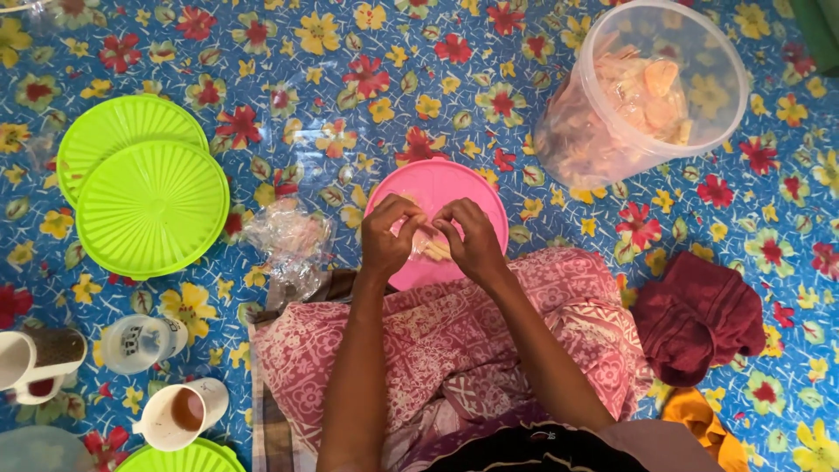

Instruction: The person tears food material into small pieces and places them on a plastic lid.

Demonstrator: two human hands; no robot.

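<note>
My left hand and my right hand meet over a round pink lid that lies on the floral mat in front of my lap. Both pinch a small clear plastic packet with pale orange pieces inside, fingertips close together. A big clear plastic tub with orange crackers inside lies tilted at the upper right. Crumpled clear plastic bags sit just left of my left hand.
Two lime green round lids overlap at the left. Cups stand at the lower left: a white cup with brown liquid, a clear cup. A dark red cloth lies at the right; an orange cloth below it.
</note>
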